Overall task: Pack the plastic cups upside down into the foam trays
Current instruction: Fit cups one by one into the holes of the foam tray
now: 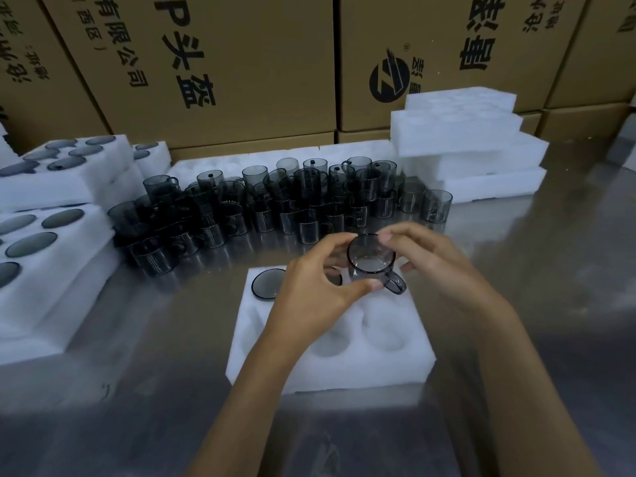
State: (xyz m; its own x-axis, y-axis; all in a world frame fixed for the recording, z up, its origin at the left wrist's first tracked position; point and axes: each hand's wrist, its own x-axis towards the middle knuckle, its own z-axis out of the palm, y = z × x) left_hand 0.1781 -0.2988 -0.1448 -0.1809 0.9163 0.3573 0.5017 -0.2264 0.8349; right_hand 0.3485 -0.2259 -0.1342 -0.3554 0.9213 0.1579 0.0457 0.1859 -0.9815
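A smoky transparent plastic cup [371, 261] with a handle is held upright, mouth up, above the far right of a white foam tray [330, 368]. My left hand [316, 287] grips its near side with thumb and fingers. My right hand [433, 259] pinches its rim from the right. One cup [266, 283] sits upside down in the tray's far left pocket. A second upturned cup bottom is partly hidden behind my left hand. The near pockets are empty. Several more grey cups [275, 204] stand crowded on the table behind.
Packed foam trays [58, 249] with upturned cups are stacked at the left. Empty foam trays [471, 146] are stacked at the back right. Cardboard boxes [223, 63] form a wall behind. The table [550, 270] is shiny metal.
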